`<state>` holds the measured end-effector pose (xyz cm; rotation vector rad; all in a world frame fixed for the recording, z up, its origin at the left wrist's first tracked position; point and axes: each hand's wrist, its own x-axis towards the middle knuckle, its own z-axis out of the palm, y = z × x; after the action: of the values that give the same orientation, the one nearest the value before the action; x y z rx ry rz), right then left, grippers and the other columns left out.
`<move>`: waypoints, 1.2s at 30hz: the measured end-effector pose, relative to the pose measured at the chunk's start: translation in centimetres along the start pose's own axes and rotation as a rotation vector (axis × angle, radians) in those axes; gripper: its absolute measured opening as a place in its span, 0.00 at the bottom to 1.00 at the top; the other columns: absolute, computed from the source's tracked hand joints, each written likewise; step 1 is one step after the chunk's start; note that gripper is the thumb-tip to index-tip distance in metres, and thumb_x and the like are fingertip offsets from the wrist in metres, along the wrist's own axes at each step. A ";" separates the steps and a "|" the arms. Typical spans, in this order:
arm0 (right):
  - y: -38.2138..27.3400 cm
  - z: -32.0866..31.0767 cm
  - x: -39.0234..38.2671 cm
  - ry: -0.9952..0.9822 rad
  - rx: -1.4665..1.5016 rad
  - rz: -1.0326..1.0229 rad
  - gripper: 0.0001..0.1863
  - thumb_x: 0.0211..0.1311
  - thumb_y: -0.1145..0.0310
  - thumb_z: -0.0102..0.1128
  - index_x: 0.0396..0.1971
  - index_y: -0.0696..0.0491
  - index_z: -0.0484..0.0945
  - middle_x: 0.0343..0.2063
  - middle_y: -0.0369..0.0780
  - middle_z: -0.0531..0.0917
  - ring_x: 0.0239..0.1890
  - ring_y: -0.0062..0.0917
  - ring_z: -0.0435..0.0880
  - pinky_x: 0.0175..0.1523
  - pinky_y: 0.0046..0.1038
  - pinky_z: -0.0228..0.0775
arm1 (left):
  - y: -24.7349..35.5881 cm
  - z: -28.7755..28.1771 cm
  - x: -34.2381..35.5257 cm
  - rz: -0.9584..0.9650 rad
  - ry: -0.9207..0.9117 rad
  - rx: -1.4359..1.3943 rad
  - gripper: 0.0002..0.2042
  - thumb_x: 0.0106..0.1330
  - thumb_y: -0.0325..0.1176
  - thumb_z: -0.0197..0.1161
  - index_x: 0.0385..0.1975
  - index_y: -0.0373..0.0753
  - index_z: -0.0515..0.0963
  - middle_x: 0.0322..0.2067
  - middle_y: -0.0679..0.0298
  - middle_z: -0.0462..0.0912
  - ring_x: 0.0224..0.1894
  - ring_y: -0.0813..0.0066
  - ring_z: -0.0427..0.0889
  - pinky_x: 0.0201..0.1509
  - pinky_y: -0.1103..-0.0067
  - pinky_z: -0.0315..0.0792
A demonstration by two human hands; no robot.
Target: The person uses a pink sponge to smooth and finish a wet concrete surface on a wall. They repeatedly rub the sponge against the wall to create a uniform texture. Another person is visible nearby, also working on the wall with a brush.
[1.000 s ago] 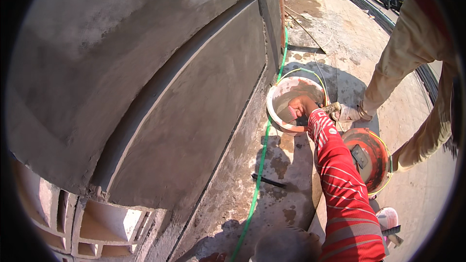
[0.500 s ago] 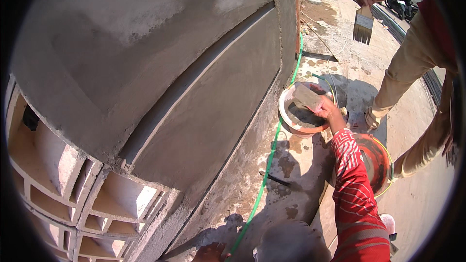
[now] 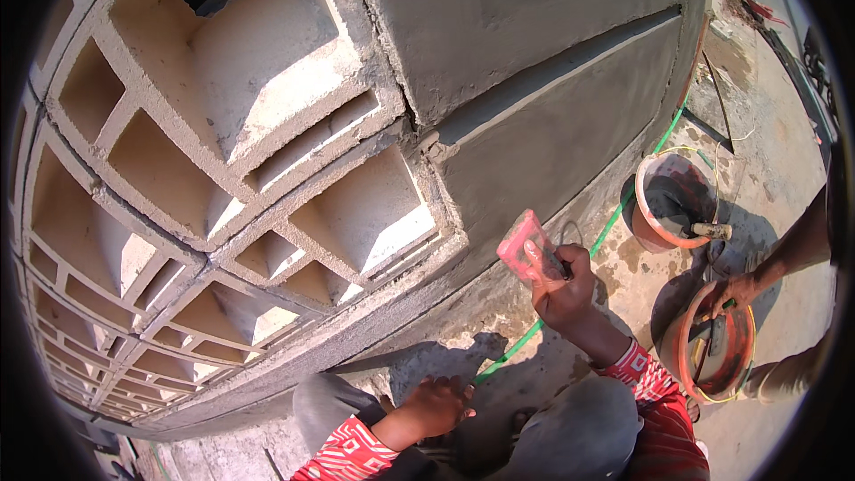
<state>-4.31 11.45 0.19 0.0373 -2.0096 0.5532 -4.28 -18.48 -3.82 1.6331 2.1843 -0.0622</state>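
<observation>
My right hand (image 3: 565, 294) grips a small pink block (image 3: 525, 240), possibly a sponge, raised in front of the grey rendered wall (image 3: 552, 151) beside the patterned concrete blocks (image 3: 356, 214). My left hand (image 3: 435, 410) hangs over my bent grey-trousered legs (image 3: 574, 432), fingers loosely bent and apart, holding nothing. Right of my right hand, a pale bucket (image 3: 646, 200) holds dark wet material and a wooden-handled tool (image 3: 714, 232). Below it, another person's hand (image 3: 730, 294) reaches into an orange-red bucket (image 3: 686, 347).
A green hose (image 3: 623, 209) runs along the wall's foot over stained concrete paving (image 3: 757, 169). The other person's legs (image 3: 793, 374) are at the right edge, with pipes or rails (image 3: 788, 71) and parked motorbikes behind at top right.
The view has swung left onto the patterned blocks. My right hand has come out of the pale bucket with the pink block. The other person's hands, earlier raised with a brush, have lowered to the orange-red bucket.
</observation>
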 end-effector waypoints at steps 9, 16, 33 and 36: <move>1.4 5.8 -5.5 -0.132 -0.257 -0.122 0.24 0.55 0.75 0.68 0.55 0.46 0.85 0.34 0.42 0.76 0.29 0.29 0.76 0.28 0.30 0.70 | 2.5 -3.8 -0.5 0.082 -0.070 -0.124 0.25 0.74 0.52 0.55 0.61 0.40 0.77 0.53 0.51 0.79 0.56 0.52 0.79 0.61 0.54 0.71; -2.6 1.2 2.2 -0.002 -0.289 -0.153 0.27 0.49 0.75 0.68 0.54 0.47 0.85 0.35 0.44 0.76 0.27 0.30 0.75 0.27 0.26 0.72 | 1.9 -2.0 -1.7 0.125 0.061 -0.014 0.26 0.71 0.50 0.58 0.64 0.43 0.74 0.53 0.50 0.79 0.53 0.53 0.81 0.55 0.58 0.72; -0.7 5.0 0.2 -0.078 -0.208 -0.197 0.25 0.58 0.80 0.65 0.57 0.53 0.82 0.37 0.45 0.75 0.25 0.28 0.74 0.27 0.27 0.70 | 1.9 -0.7 -1.6 0.099 -0.007 -0.129 0.26 0.73 0.50 0.55 0.65 0.42 0.73 0.59 0.46 0.77 0.57 0.52 0.80 0.61 0.53 0.69; -0.4 4.3 -2.4 -0.112 -0.153 -0.168 0.24 0.56 0.80 0.64 0.56 0.53 0.83 0.34 0.45 0.74 0.28 0.30 0.79 0.29 0.29 0.76 | 1.4 -1.7 -1.1 0.023 -0.109 -0.180 0.26 0.73 0.50 0.55 0.64 0.42 0.73 0.59 0.49 0.77 0.58 0.52 0.79 0.61 0.53 0.69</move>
<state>-6.64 8.92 -3.36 0.1457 -2.1285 0.2954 -3.26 -18.60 -1.59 1.5191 2.0265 0.0499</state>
